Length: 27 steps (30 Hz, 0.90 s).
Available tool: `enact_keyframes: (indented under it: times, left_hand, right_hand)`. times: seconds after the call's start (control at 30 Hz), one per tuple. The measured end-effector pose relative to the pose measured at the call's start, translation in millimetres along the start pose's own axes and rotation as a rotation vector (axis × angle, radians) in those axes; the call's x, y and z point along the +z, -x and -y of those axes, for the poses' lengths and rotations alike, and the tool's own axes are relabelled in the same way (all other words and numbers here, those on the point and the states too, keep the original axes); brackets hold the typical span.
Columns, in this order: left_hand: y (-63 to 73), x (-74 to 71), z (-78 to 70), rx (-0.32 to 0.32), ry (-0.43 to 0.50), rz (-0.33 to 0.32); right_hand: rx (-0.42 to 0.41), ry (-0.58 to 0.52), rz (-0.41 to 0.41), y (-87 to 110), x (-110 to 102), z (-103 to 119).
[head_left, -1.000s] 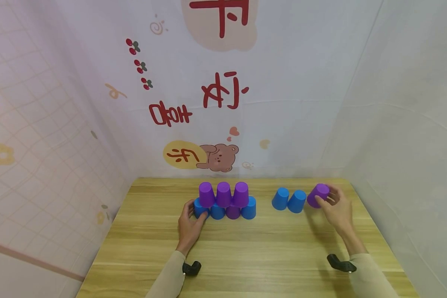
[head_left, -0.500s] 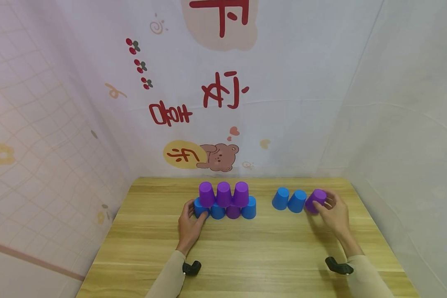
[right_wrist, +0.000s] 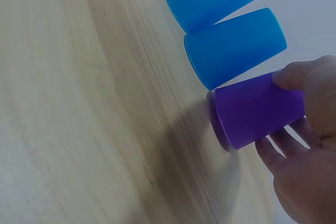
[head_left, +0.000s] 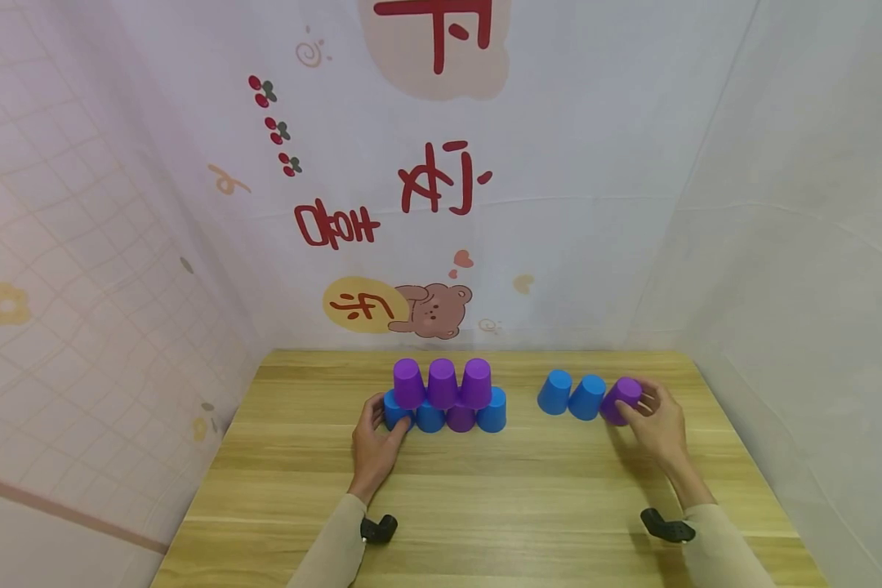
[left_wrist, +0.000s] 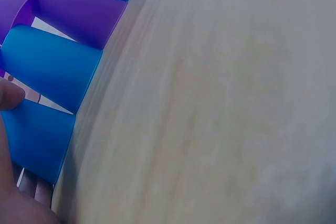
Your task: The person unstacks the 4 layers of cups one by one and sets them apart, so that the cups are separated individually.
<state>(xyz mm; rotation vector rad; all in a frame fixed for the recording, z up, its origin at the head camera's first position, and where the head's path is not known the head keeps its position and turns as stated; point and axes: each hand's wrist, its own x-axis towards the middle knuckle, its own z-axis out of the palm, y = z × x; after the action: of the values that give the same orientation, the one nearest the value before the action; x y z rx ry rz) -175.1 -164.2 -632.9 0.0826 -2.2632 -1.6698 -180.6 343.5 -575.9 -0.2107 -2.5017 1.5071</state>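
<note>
My left hand [head_left: 376,446] holds the leftmost blue cup [left_wrist: 42,137] of an upside-down row, thumb on its front and fingers round its far side. Further right in that row stand another blue cup [head_left: 430,418], a purple cup [head_left: 461,419] and a blue cup [head_left: 493,412]. Resting on them is an upper row of three purple cups [head_left: 443,384]. On the right, my right hand [head_left: 658,420] grips an inverted purple cup [right_wrist: 257,111] between thumb and fingers. Its rim is at or just above the table; a dark band shows beneath it.
Two inverted blue cups [head_left: 554,392] [right_wrist: 236,45] stand close together just left of the held purple cup. Wooden tabletop [head_left: 514,498] lies in front of the cups. A printed cloth wall [head_left: 581,269] rises behind the table's back edge.
My right hand has lowered the purple cup and brought it slightly left, closer to the blue pair. My left hand and the stacked cups have stayed put.
</note>
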Motion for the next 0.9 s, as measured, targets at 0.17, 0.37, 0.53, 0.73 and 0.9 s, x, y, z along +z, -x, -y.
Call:
enact_keyframes:
  times: [0.17,0.37,0.53,0.73,0.9]
  left_hand:
    - [-0.5,0.2,-0.2,0.003,-0.010,-0.002]
    - [-1.0,0.4,0.4,0.011,-0.007,-0.004]
    - [-0.9,0.6,1.3,0.004,-0.005,-0.002]
    - [-0.3,1.0,2.7,0.002,-0.011,-0.002]
    - [-0.2,0.9,2.4,-0.002,-0.013,-0.003]
  right_hand:
    - [-0.008,0.008,0.017,1.1,-0.4,-1.3]
    - [-0.014,0.008,0.021,1.3,-0.3,-3.4]
    - [-0.019,0.017,0.019,1.8,-0.6,-3.6]
    - [-0.010,0.016,0.029,2.7,-0.6,-4.1]
    - [0.006,0.018,0.043,1.8,-0.7,-6.0]
